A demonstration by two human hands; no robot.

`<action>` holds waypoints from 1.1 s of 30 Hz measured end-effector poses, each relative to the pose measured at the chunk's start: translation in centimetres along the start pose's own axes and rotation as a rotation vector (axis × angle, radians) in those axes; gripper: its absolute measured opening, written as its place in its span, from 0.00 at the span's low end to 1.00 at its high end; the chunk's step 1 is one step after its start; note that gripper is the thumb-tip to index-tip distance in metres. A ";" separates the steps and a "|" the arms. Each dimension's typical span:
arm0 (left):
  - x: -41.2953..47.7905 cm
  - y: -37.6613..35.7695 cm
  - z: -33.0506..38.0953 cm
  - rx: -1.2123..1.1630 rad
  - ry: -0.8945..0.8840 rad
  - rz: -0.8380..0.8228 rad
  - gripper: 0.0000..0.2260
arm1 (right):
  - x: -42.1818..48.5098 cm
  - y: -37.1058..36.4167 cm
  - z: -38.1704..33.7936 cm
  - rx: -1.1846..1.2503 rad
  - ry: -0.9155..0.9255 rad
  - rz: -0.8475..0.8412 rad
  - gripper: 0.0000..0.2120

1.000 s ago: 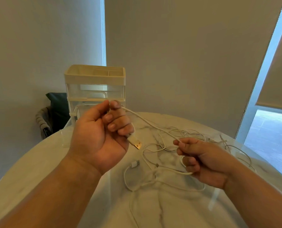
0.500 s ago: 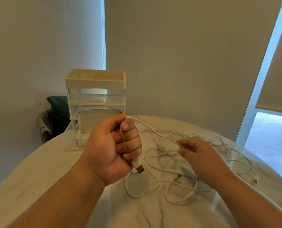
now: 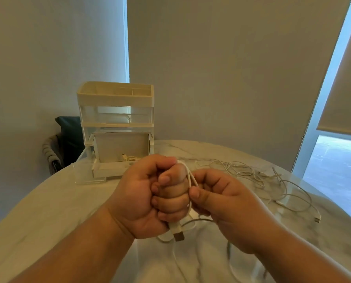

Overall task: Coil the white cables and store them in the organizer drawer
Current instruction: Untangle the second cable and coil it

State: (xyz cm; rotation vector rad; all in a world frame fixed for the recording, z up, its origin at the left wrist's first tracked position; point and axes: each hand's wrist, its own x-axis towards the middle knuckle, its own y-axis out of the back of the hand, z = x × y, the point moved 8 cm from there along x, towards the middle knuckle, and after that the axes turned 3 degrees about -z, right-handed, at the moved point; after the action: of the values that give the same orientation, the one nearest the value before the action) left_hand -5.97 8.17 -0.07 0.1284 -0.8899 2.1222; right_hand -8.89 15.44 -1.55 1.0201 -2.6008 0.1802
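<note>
In front of the organizer [image 3: 115, 99] the left hand [image 3: 148, 199] grips the cable [image 3: 190, 176], likely light and springy, just above its plug [image 3: 178, 234], while the right hand [image 3: 227, 203] pinches the loop, best held close

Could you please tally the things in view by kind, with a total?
Bare hands: 2, left hand and right hand
Cream plastic drawer organizer: 1
Round white marble table: 1
White cables: 2 distinct, held cable, drawer cable; loose tangle uncountable
Total: 6, plus the tangle
</note>
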 end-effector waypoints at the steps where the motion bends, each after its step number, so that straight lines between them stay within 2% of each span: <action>1: 0.0 -0.1 0.1 -0.003 0.004 -0.016 0.17 | 0.0 0.1 0.3 0.015 -0.037 -0.025 0.05; 7: -0.1 0.6 -0.2 0.028 0.037 0.022 0.17 | 0.1 0.7 0.0 -0.122 -0.001 -0.016 0.06; 12: -0.8 1.3 0.5 0.207 0.046 0.033 0.13 | 0.2 1.1 -0.1 -0.293 0.009 -0.034 0.08; 18: -0.8 1.3 0.6 0.286 -0.011 0.118 0.12 | 0.3 1.1 0.2 -0.320 0.000 -0.016 0.08; 21: -0.3 1.0 0.6 0.231 -0.031 0.107 0.12 | 0.3 1.5 0.4 -0.305 -0.006 0.014 0.08; 24: -0.1 0.3 1.0 0.096 -0.065 0.025 0.10 | 0.2 1.7 0.9 -0.304 -0.041 0.054 0.21; 26: -0.2 0.2 1.6 0.027 -0.110 0.025 0.10 | 0.2 1.1 1.4 -0.377 -0.072 0.028 0.21; 28: -0.5 1.0 2.6 0.036 -0.201 0.148 0.11 | 0.1 0.0 2.3 -0.570 -0.127 -0.043 0.19; 30: -1.3 2.4 4.3 0.129 -0.323 0.374 0.11 | -0.2 -0.9 3.2 -0.715 -0.191 -0.126 0.15; 33: -2.8 3.9 6.5 0.263 -0.434 0.649 0.12 | -0.8 -1.1 3.8 -0.663 -0.277 -0.166 0.10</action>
State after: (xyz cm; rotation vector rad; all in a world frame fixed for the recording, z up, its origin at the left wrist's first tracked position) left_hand -8.24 0.53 1.58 0.5089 -0.9806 2.8853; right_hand -8.59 14.20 -5.40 1.0387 -2.4863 -0.8582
